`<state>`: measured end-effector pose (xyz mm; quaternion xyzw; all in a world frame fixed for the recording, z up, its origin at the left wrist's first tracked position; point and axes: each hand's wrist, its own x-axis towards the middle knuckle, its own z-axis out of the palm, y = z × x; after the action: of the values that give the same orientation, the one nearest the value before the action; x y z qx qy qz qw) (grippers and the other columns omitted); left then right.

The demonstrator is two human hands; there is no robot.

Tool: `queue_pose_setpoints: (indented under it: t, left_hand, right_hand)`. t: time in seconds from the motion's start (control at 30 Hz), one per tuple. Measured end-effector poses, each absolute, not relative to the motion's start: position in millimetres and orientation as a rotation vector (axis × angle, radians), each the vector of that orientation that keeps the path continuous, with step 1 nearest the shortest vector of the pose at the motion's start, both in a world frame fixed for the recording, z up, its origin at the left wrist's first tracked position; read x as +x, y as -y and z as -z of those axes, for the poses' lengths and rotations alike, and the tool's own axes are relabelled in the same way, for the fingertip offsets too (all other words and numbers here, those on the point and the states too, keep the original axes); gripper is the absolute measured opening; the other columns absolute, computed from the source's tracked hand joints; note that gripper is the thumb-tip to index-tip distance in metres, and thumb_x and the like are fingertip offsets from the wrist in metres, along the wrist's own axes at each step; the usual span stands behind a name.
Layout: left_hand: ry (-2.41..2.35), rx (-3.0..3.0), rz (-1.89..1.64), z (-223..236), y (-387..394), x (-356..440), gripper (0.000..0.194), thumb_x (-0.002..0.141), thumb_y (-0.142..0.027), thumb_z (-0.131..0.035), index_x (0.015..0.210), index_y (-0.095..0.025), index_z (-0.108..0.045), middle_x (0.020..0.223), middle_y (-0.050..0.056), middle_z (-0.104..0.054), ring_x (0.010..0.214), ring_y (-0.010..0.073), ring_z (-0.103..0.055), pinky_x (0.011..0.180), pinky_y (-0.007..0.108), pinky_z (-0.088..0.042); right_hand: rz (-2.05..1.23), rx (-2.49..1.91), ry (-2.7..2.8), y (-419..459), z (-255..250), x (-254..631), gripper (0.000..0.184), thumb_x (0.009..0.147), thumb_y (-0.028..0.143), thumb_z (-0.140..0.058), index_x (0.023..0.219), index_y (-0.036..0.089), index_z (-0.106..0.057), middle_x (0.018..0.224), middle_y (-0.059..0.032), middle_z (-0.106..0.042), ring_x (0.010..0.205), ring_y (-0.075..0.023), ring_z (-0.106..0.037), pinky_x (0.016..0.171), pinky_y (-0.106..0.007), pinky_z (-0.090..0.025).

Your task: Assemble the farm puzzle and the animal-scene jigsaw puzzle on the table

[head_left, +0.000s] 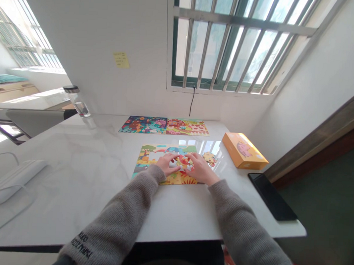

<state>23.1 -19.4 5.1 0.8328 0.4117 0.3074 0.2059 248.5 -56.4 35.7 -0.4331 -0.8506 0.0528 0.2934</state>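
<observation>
A partly assembled jigsaw puzzle (145, 162) with colourful animal and plant pictures lies flat on the white table in front of me. My left hand (166, 164) rests over its middle, thumb and fingers apart in a curve, with a gap between them. My right hand (201, 168) is bent over the right part, fingertips and thumb closed at a red and yellow puzzle piece (184, 161). Fingers cover part of that piece. Just beyond my right hand lies a small group of loose puzzle pieces (210, 158). Whitish gaps show in the picture near my left hand.
Two pictures, a dark one (144, 125) and a farm one (187, 127), lie by the wall. An orange box (244, 151) and a black phone-like slab (271, 196) are at right. A clear bottle (78, 102) and a white device with cables (13, 181) stand left.
</observation>
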Motion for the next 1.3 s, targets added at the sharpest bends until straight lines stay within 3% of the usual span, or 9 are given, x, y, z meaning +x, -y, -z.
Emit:
queue_pose_setpoints:
  t: [0.13,0.47,0.67,0.87,1.1,1.3]
  left_hand:
    - [-1.216,2.433,-0.759,-5.7,18.4,20.7,0.054,0.077,-0.034,-0.075,0.128,-0.021,-0.062,0.119,0.012,-0.063,0.099,0.0246,-0.063,0.09,0.041,-0.052]
    - [-1.343,2.561,-0.728,-17.1,27.0,21.8,0.041,0.079,-0.033,-0.073,0.117,-0.02,-0.066,0.112,0.009,-0.067,0.1,0.0256,-0.063,0.094,0.041,-0.048]
    - [-1.142,2.684,-0.73,-18.1,27.8,24.1,0.043,0.079,-0.036,-0.073,0.119,-0.022,-0.067,0.112,0.01,-0.065,0.109,0.0281,-0.06,0.098,0.042,-0.046]
    - [-1.057,2.759,-0.747,-15.4,28.8,27.5,0.045,0.082,-0.038,-0.072,0.124,-0.023,-0.066,0.112,0.01,-0.064,0.111,0.0287,-0.058,0.1,0.043,-0.046]
    - [-1.042,2.78,-1.0,-15.7,27.0,22.3,0.042,0.087,-0.029,-0.065,0.129,-0.023,-0.06,0.109,0.009,-0.066,0.105,0.027,-0.06,0.097,0.044,-0.048]
    - [-1.04,2.809,-0.99,-14.6,27.5,22.2,0.062,0.077,-0.041,-0.076,0.132,-0.02,-0.057,0.12,0.013,-0.062,0.11,0.0316,-0.057,0.098,0.048,-0.048]
  right_hand:
    - [-0.137,-1.153,2.28,55.1,-34.1,249.8,0.052,0.081,0.024,-0.069,0.13,0.02,-0.054,0.12,-0.0126,-0.059,0.114,-0.027,-0.058,0.099,-0.04,-0.049]
    - [-0.213,-1.109,2.252,55.3,-31.1,247.6,0.052,0.081,0.027,-0.071,0.131,0.019,-0.057,0.119,-0.0127,-0.059,0.11,-0.0261,-0.059,0.099,-0.041,-0.049]
    - [-0.581,-1.101,2.038,47.5,-23.0,250.8,0.034,0.092,0.027,-0.054,0.124,0.02,-0.06,0.101,-0.0059,-0.064,0.077,-0.0149,-0.061,0.075,-0.031,-0.054]
    - [-0.813,-1.102,1.916,45.8,-24.1,248.6,0.026,0.091,0.03,-0.052,0.109,0.018,-0.066,0.08,-0.0008,-0.065,0.072,-0.0149,-0.061,0.069,-0.029,-0.051]
    - [-1.057,-1.088,1.681,48.5,-30.0,247.8,0.024,0.084,0.036,-0.061,0.101,0.019,-0.057,0.074,0.002,-0.066,0.066,-0.0145,-0.063,0.06,-0.026,-0.048]
    - [-1.178,-1.109,1.48,50.3,-30.6,245.0,0.025,0.08,0.039,-0.066,0.095,0.022,-0.055,0.076,0.0009,-0.07,0.068,-0.0158,-0.066,0.062,-0.028,-0.051]
